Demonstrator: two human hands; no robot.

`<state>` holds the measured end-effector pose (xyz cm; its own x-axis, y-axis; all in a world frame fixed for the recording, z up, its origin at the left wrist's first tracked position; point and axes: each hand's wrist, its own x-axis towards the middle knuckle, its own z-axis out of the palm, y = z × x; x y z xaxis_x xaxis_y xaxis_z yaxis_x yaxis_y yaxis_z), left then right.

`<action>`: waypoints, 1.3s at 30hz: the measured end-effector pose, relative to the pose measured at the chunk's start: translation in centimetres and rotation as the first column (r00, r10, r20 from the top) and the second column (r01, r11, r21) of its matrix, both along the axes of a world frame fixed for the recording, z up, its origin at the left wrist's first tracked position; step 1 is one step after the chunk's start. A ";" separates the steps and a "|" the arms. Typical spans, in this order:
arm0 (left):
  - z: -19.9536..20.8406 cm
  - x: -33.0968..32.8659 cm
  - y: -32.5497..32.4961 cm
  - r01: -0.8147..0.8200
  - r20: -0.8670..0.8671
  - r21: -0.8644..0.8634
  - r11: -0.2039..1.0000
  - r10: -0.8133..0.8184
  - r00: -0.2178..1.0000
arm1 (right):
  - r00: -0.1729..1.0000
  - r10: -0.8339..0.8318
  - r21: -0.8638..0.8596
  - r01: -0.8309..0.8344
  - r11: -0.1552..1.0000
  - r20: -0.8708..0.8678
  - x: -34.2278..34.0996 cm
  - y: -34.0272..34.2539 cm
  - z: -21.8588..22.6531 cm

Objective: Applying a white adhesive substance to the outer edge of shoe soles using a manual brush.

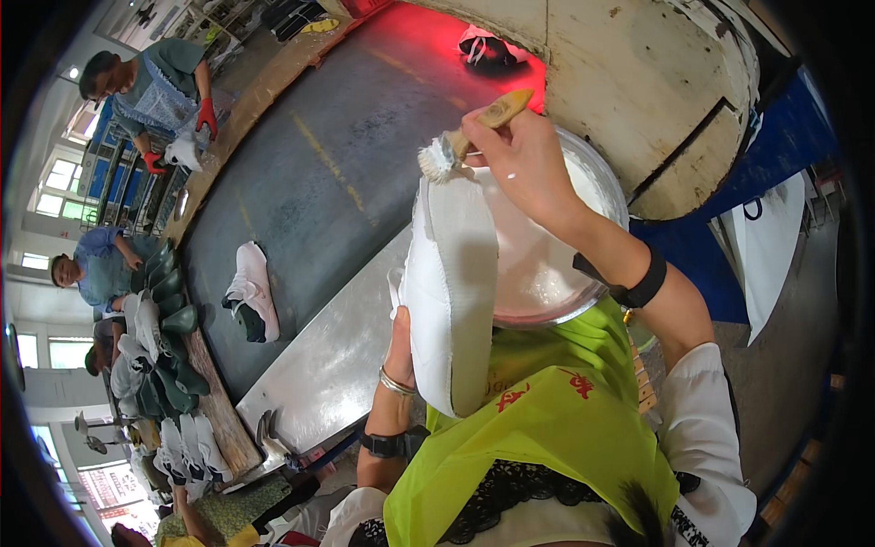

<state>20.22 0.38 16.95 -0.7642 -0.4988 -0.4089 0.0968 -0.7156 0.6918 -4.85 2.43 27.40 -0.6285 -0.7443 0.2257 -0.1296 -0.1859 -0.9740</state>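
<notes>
My left hand (399,351) grips a white shoe upper (453,292) from its left side, and most of its fingers are hidden behind the shoe. The shoe's pale underside faces up, with its toe end pointing away from me. My right hand (524,164) is closed around the wooden handle of a brush (442,157). White paste coats the bristles, which touch or hover just over the far tip of the shoe; I cannot tell which. Beneath the right hand, a round metal basin (606,187) holds a whitish liquid.
A dark conveyor belt (319,173) carries a white shoe (251,292) at left and another shoe (492,50) under red light by a beige machine housing (629,82). A metal sheet (319,356) borders the belt. Several co-workers stand across it, near green shoe lasts (169,374).
</notes>
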 end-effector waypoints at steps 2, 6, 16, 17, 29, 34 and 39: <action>-0.2 0.1 -0.1 -0.044 0.034 0.041 0.998 0.042 0.999 | 1.000 0.015 0.020 -0.015 1.000 0.008 0.5 0.8 0.7; -0.5 0.2 0.1 -0.060 0.014 0.046 0.997 0.060 0.998 | 0.958 0.267 0.177 -0.283 0.943 0.110 1.6 3.6 1.5; -0.2 1.5 0.4 -0.044 -0.059 -0.022 0.999 0.043 0.997 | 0.944 0.163 0.058 -0.153 0.987 -0.287 0.8 2.7 -2.0; -0.2 1.0 0.1 -0.044 -0.153 0.012 0.999 0.046 0.987 | 0.940 0.217 0.073 -0.205 0.976 -0.262 1.6 4.6 -2.2; -0.7 2.7 -0.8 -0.191 -0.062 0.037 0.981 0.193 0.979 | 0.953 0.137 0.025 -0.135 0.991 -0.271 2.1 0.9 -1.1; -0.3 2.8 -2.6 -0.243 -0.142 0.021 0.970 0.244 0.959 | 0.887 0.160 0.078 -0.139 0.987 -0.433 5.0 4.8 -3.1; 1.2 -1.3 -12.3 -0.153 -0.192 0.025 0.988 0.155 0.969 | 0.983 0.143 0.066 -0.151 0.986 0.111 4.9 5.4 -3.0</action>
<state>18.94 -11.88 18.19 -0.7435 -0.6134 -0.2664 0.3374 -0.6881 0.6424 0.07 7.80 24.43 -0.5281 -0.8427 0.1047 -0.0020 -0.1221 -0.9925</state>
